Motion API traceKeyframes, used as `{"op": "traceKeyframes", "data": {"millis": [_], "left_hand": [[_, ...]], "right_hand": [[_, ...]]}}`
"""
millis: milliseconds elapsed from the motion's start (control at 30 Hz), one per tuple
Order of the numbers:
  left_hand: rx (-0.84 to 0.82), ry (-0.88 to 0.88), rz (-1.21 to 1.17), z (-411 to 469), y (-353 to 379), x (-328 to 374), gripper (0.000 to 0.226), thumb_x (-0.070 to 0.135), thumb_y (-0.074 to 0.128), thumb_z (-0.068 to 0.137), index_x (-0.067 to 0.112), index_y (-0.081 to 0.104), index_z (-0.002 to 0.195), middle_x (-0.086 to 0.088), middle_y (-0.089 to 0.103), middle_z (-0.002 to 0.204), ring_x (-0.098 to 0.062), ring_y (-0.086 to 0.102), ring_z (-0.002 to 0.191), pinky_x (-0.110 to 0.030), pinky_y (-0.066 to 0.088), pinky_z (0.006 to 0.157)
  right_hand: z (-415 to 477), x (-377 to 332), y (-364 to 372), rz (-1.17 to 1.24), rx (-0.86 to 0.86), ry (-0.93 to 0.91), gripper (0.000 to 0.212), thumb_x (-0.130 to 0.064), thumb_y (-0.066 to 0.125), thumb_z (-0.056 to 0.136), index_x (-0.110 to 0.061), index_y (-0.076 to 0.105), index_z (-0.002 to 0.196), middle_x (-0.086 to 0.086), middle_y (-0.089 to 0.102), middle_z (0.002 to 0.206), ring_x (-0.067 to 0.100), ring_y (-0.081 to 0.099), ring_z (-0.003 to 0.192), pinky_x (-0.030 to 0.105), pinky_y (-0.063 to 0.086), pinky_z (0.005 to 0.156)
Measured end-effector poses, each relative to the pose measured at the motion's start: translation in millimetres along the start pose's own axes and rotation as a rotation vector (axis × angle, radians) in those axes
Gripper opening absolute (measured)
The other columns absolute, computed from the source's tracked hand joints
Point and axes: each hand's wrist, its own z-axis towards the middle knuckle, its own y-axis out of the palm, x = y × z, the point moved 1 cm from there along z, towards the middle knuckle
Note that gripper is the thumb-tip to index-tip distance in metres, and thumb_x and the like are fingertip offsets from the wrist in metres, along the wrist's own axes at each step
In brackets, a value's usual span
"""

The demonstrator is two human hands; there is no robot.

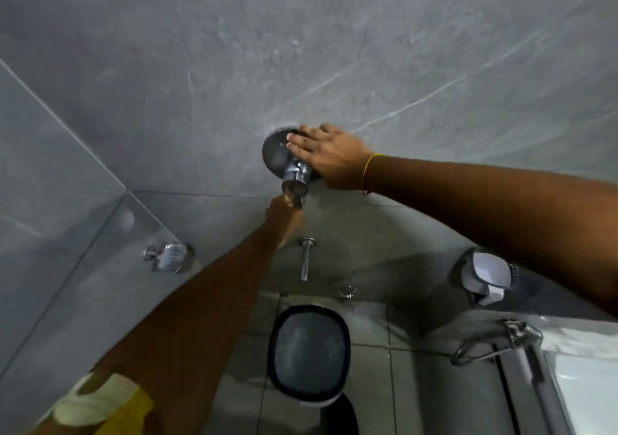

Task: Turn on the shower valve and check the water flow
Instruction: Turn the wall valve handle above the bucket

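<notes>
A chrome shower valve (294, 175) with a round wall plate (274, 153) sticks out of the grey tiled wall. My right hand (329, 157) lies flat on the plate's right side, fingers stretched over its upper edge, holding nothing. My left hand (284, 215) reaches up from below and grips the valve's lever end. A chrome spout (305, 260) juts from the wall under the valve. I cannot make out any water stream from it.
A dark bucket (309, 356) stands on the floor tiles below the spout. A chrome soap holder (170, 255) is on the wall at left. A dispenser (485, 275) hangs at right, with a hose fitting (501, 341) below it.
</notes>
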Motion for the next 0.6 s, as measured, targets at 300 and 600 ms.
{"op": "traceKeyframes", "data": {"millis": [300, 600], "left_hand": [[0.125, -0.012, 0.011, 7, -8, -6, 0.022, 0.022, 0.060, 0.086, 0.030, 0.061, 0.065, 0.015, 0.062, 0.066, -0.007, 0.059, 0.064, -0.022, 0.040, 0.050], [0.148, 0.004, -0.061, 11, -4, -16, 0.028, 0.019, 0.057, 0.085, 0.032, 0.063, 0.061, 0.016, 0.059, 0.060, -0.005, 0.054, 0.059, -0.022, 0.035, 0.049]], "right_hand": [[23, 20, 0, -0.296, 0.115, -0.231, 0.051, -0.017, 0.023, 0.107, 0.000, 0.046, 0.149, 0.018, 0.048, 0.160, 0.039, 0.039, 0.152, 0.048, 0.045, 0.109], [44, 18, -3, -0.344, 0.090, -0.260, 0.039, -0.010, 0.028, 0.109, -0.004, 0.060, 0.131, 0.014, 0.062, 0.143, 0.035, 0.046, 0.147, 0.045, 0.045, 0.104]]}}
